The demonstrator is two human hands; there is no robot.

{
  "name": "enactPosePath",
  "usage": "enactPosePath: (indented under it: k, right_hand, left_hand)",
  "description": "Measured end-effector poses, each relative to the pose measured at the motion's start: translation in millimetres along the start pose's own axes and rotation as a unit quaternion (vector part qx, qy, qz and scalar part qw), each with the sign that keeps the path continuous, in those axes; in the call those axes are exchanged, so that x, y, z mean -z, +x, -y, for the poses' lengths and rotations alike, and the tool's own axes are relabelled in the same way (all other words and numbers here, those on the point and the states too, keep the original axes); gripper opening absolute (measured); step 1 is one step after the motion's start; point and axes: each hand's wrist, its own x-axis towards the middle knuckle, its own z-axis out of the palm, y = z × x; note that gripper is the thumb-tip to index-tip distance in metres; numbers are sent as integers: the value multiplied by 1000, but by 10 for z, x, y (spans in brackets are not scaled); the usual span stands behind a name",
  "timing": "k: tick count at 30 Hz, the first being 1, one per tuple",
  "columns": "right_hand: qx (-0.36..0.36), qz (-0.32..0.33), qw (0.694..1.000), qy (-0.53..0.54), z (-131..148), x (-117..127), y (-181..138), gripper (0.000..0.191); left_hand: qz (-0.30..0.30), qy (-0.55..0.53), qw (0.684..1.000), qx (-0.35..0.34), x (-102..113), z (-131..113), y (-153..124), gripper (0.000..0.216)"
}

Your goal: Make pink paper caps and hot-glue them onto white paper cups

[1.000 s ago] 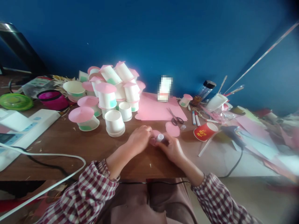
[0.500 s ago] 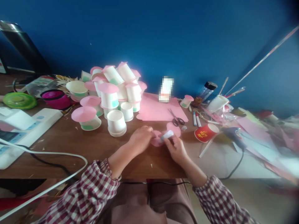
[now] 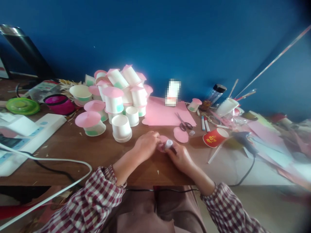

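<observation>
My right hand is closed around a white glue stick, which stands nearly upright over a small pink paper circle. The fingertips of my left hand grip the circle's left edge against the brown table. Both hands cover part of this paper, and the glue stick's lower end is hidden. Just beyond my right hand lies a second pink paper circle, with a small clear cap beside it. Black-handled scissors rest partly on a pink paper sheet.
Several white paper cups with pink paper tops are stacked at the left back. Plain cups stand before them. To the right are markers, a tipped red cup and a corded glue gun. A white power strip lies left.
My right hand has shifted slightly left, and the glue stick has swung from a slant to nearly upright on the paper circle. My left hand stays in place.
</observation>
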Motion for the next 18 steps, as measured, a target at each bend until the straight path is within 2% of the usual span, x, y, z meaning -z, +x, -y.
enactPosePath:
  k: [9,14,18]
  right_hand:
    - [-13,-66,996,59,11,55,-4,21]
    - [-9,-156,985,80,-21,38,-16,22]
    - [-25,-115,990,79,-22,27,-28,18]
  left_hand:
    - [3,-2,1000,27,-15,9,7,23]
    - [3,-11,999,35,-55,46,-6,23]
    - [-1,-7,1000,31,-42,28,-12,26]
